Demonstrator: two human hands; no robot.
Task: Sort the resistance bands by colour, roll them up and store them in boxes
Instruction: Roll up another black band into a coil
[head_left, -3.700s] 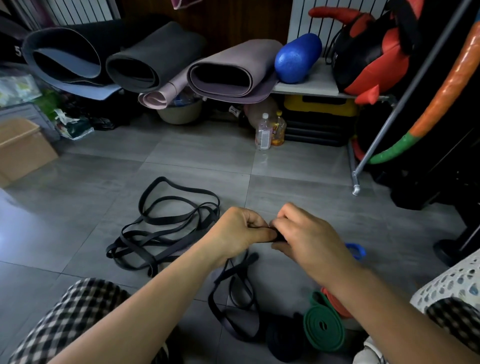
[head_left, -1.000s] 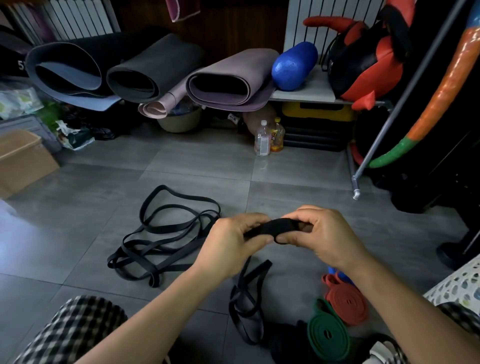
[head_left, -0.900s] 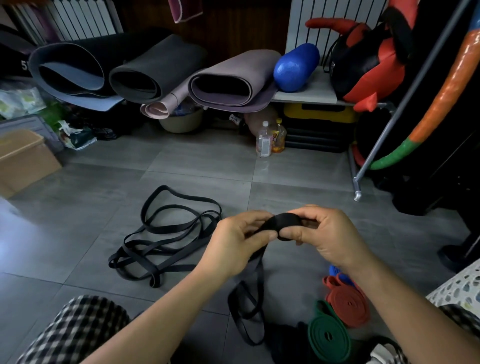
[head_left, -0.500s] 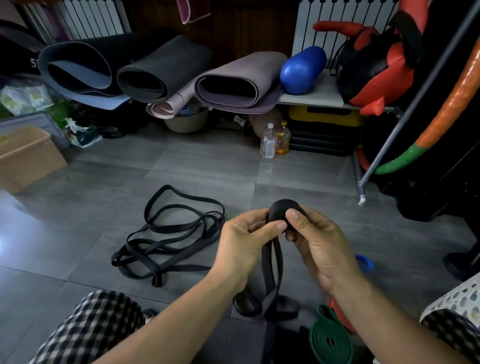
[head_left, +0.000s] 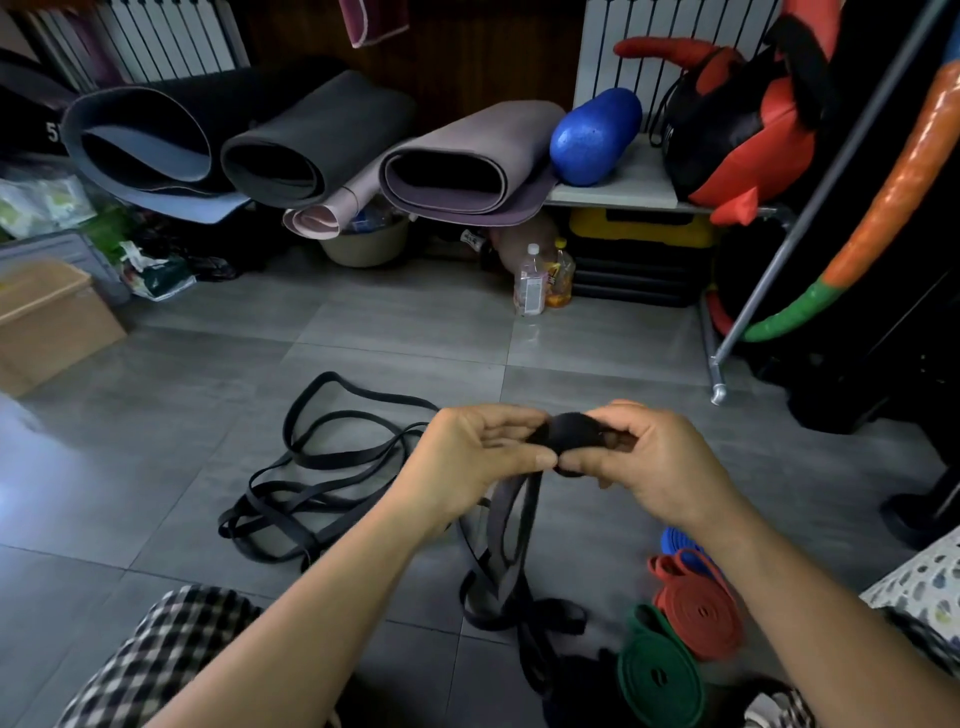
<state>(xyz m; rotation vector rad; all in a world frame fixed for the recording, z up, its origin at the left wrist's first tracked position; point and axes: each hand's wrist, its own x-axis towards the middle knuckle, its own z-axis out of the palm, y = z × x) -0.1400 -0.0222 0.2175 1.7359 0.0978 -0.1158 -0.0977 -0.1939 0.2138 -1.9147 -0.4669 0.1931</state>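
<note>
Your two hands meet in the centre of the frame, raised above the grey tiled floor (head_left: 363, 322). Your right hand (head_left: 654, 457) has its fingers and thumb curled round the small wound part of a black band (head_left: 569, 434), clamped on it. Your left hand (head_left: 478, 457) pinches the same band just left of that roll, thumb tip against the strap, so both hands are closed on the one band and nearly touch each other. The unrolled rest of the band hangs down from between your hands and lies in slack loops on the floor at lower centre.

Left of centre, a tangle of loose black bands (head_left: 311, 467) lies spread on the floor, apart from the one you hold. At lower right three wound bands lie close together: a green band (head_left: 657, 675) nearest the bottom edge, a red band (head_left: 696, 608) touching it just above, and a blue band (head_left: 675, 540) half hidden behind the red one and your right forearm.

A cardboard box (head_left: 47, 322) stands at the left edge. Along the top of the frame rolled yoga mats (head_left: 457, 166) lie side by side, with a blue foam roller (head_left: 595, 135) on the shelf to their right and two bottles (head_left: 530, 283) on the floor below.
</note>
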